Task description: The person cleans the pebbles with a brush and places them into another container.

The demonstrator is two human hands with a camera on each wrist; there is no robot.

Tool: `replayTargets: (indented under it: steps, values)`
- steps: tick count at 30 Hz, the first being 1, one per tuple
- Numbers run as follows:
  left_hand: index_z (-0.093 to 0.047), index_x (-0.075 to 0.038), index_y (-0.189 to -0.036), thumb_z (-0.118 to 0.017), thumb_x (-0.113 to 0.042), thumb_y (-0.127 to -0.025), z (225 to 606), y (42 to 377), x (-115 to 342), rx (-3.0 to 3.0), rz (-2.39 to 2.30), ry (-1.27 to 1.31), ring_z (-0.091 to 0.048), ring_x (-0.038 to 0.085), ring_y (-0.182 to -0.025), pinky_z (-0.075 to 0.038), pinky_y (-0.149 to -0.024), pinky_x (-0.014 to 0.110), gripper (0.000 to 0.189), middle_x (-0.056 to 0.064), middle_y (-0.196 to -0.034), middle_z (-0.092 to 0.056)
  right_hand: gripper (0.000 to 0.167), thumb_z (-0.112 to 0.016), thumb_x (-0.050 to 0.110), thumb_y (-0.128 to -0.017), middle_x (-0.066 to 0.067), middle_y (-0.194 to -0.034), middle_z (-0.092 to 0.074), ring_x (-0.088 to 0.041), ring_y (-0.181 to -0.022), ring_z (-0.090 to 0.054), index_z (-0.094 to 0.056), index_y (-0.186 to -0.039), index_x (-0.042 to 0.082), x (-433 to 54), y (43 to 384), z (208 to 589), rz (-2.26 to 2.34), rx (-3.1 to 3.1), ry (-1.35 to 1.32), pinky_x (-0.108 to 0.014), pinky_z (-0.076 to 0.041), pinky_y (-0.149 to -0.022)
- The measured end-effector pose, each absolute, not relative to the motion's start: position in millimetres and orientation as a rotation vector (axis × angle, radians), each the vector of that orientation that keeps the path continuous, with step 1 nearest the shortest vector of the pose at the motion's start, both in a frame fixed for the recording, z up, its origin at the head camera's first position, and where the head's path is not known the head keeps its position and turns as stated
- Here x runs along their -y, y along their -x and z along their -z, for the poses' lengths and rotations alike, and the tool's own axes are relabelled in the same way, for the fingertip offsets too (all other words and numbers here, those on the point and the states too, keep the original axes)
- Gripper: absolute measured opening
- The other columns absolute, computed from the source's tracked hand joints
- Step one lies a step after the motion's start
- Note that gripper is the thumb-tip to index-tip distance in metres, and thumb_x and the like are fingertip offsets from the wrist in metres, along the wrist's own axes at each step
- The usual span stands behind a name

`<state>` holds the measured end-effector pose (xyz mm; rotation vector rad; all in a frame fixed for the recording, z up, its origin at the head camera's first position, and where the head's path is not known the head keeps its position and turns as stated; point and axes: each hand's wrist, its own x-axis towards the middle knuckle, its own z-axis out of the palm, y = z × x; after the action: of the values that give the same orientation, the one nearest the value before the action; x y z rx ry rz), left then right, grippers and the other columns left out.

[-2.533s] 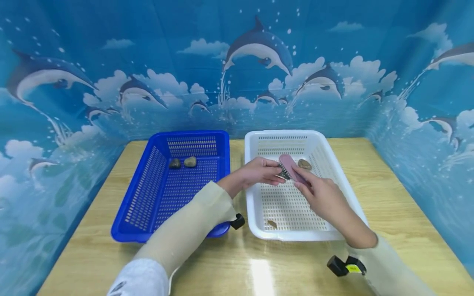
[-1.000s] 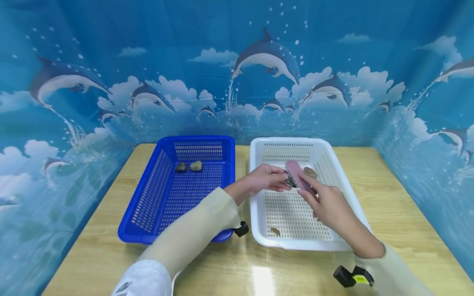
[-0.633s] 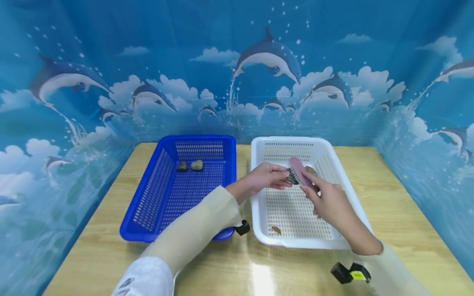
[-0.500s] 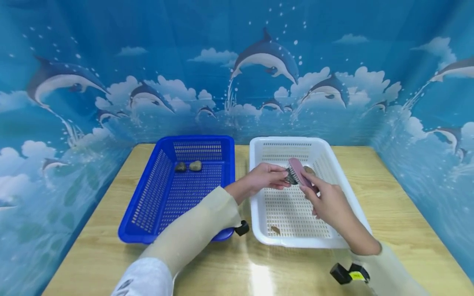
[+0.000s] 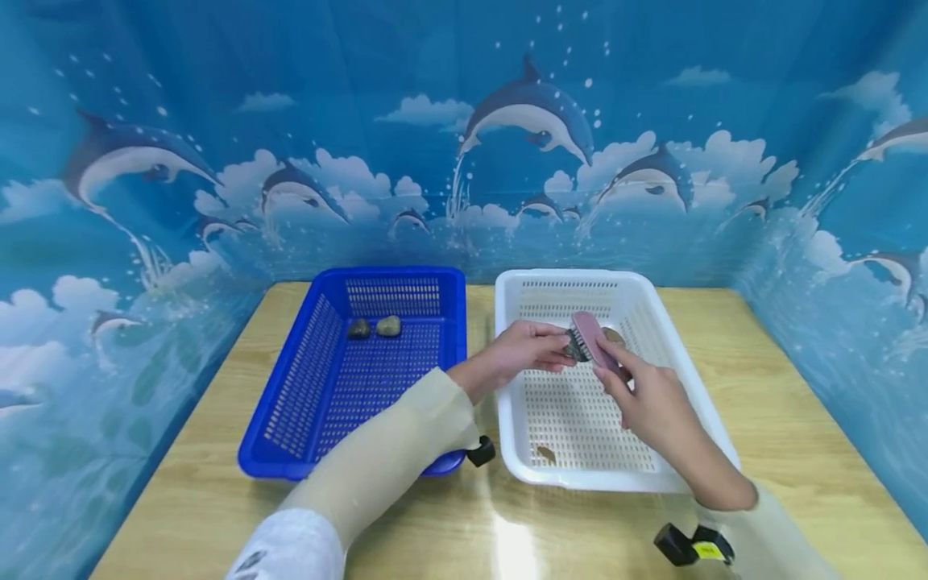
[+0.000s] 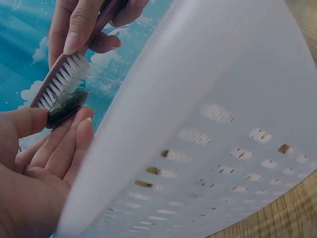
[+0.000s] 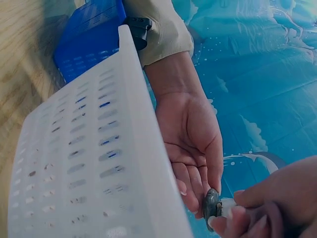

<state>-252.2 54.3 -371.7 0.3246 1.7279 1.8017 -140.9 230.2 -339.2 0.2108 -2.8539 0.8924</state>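
My left hand (image 5: 532, 348) pinches a dark greenish stone (image 6: 67, 107) between thumb and fingers, above the white basket (image 5: 511, 427). A pink brush (image 5: 590, 334) with pale bristles is gripped by its handle in my right hand (image 5: 652, 403). In the left wrist view its bristles (image 6: 64, 79) lie right against the stone's upper face. The right wrist view shows the stone edge-on at the left fingertips, the bristles beside it. Behind the brush a brown stone (image 5: 613, 336), partly hidden, lies in the white basket. Near that basket's front lies a small flat brown piece (image 5: 546, 454).
A blue basket (image 5: 254, 435) stands to the left of the white one, with a dark stone (image 5: 358, 329) and a tan stone (image 5: 388, 325) near its back. Both baskets rest on a wooden table (image 5: 406, 532). A dolphin-printed curtain (image 5: 348, 97) encloses the back and sides.
The brush has shifted slightly across the stone, its head tilting a little, while both hands keep their holds. The head view has moved slightly. Stones in the baskets stay put.
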Motion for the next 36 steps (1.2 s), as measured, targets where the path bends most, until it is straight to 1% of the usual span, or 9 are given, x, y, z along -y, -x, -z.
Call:
replayTargets:
  steps: [5, 9, 13, 17, 20, 24, 27, 31, 36]
  values:
    - [-0.059, 0.004, -0.127, -0.056, -0.013, -0.100, 368.6, 250.9, -53.8, -1.723, -1.830, -0.294, -0.070, 0.027, -0.097, -0.060, -0.081, 0.031, 0.032, 0.020, -0.111, -0.069, 0.048, -0.056, 0.023, -0.101, -0.005, -0.066, -0.057, -0.008, -0.039, -0.048, -0.046, -0.145, 0.009, -226.6, 137.6, 338.4, -0.868, 2.812, -0.252, -0.023, -0.044, -0.035]
    - [-0.060, 0.005, -0.125, -0.056, -0.011, -0.100, 369.1, 249.3, -52.7, -1.729, -1.837, -0.277, -0.069, 0.029, -0.098, -0.060, -0.083, 0.032, 0.030, 0.022, -0.110, -0.068, 0.046, -0.059, 0.021, -0.099, -0.001, -0.058, -0.050, -0.007, -0.042, -0.045, -0.050, -0.141, 0.007, -222.5, 138.2, 342.2, -0.827, 2.778, -0.309, -0.022, -0.042, -0.037]
    - [-0.061, 0.006, -0.123, -0.055, -0.010, -0.100, 370.6, 249.7, -52.2, -1.728, -1.837, -0.286, -0.069, 0.029, -0.099, -0.059, -0.085, 0.034, 0.029, 0.023, -0.111, -0.068, 0.045, -0.060, 0.021, -0.099, -0.003, -0.061, -0.054, -0.010, -0.047, -0.043, -0.052, -0.139, 0.004, -220.9, 144.2, 343.7, -0.770, 2.759, -0.322, -0.024, -0.039, -0.042]
    - [-0.060, 0.006, -0.124, -0.055, -0.010, -0.100, 370.7, 250.5, -52.5, -1.701, -1.858, -0.295, -0.069, 0.029, -0.098, -0.058, -0.088, 0.036, 0.029, 0.023, -0.111, -0.068, 0.044, -0.058, 0.019, -0.099, -0.003, -0.058, -0.050, -0.012, -0.046, -0.040, -0.052, -0.139, 0.003, -221.8, 149.4, 342.9, -0.725, 2.746, -0.306, -0.025, -0.036, -0.042]
    - [-0.058, 0.006, -0.126, -0.055, -0.009, -0.100, 371.4, 251.8, -52.8, -1.674, -1.889, -0.275, -0.071, 0.025, -0.092, -0.058, -0.087, 0.035, 0.030, 0.025, -0.111, -0.067, 0.043, -0.058, 0.017, -0.099, -0.001, -0.055, -0.046, -0.012, -0.045, -0.038, -0.052, -0.139, 0.003, -222.2, 151.1, 343.2, -0.701, 2.738, -0.302, -0.025, -0.034, -0.041]
    - [-0.058, 0.005, -0.127, -0.055, -0.009, -0.100, 372.2, 253.3, -51.9, -1.665, -1.918, -0.234, -0.069, 0.014, -0.079, -0.060, -0.082, 0.030, 0.031, 0.025, -0.110, -0.067, 0.042, -0.060, 0.016, -0.098, -0.002, -0.058, -0.049, -0.012, -0.046, -0.039, -0.054, -0.137, 0.003, -222.7, 152.1, 343.7, -0.681, 2.706, -0.310, -0.026, -0.034, -0.042]
    - [-0.059, 0.006, -0.125, -0.056, -0.009, -0.099, 372.0, 253.4, -50.8, -1.660, -1.927, -0.226, -0.068, 0.012, -0.075, -0.059, -0.083, 0.030, 0.030, 0.025, -0.110, -0.067, 0.042, -0.060, 0.017, -0.098, -0.002, -0.058, -0.048, -0.012, -0.046, -0.038, -0.054, -0.138, 0.004, -223.4, 151.2, 344.1, -0.686, 2.702, -0.301, -0.026, -0.034, -0.042]
    - [-0.059, 0.006, -0.125, -0.057, -0.007, -0.099, 372.3, 253.9, -50.7, -1.634, -1.941, -0.231, -0.068, 0.012, -0.076, -0.059, -0.084, 0.030, 0.030, 0.024, -0.111, -0.067, 0.043, -0.059, 0.018, -0.099, -0.001, -0.057, -0.044, -0.011, -0.045, -0.037, -0.053, -0.139, 0.005, -224.5, 148.7, 344.6, -0.699, 2.712, -0.276, -0.025, -0.034, -0.041]
    - [-0.059, 0.006, -0.125, -0.058, -0.006, -0.098, 371.8, 254.1, -52.0, -1.623, -1.961, -0.232, -0.069, 0.014, -0.081, -0.059, -0.084, 0.029, 0.030, 0.024, -0.113, -0.067, 0.043, -0.058, 0.019, -0.099, -0.002, -0.059, -0.048, -0.012, -0.048, -0.041, -0.052, -0.140, 0.005, -225.5, 146.3, 344.4, -0.707, 2.713, -0.263, -0.024, -0.036, -0.044]
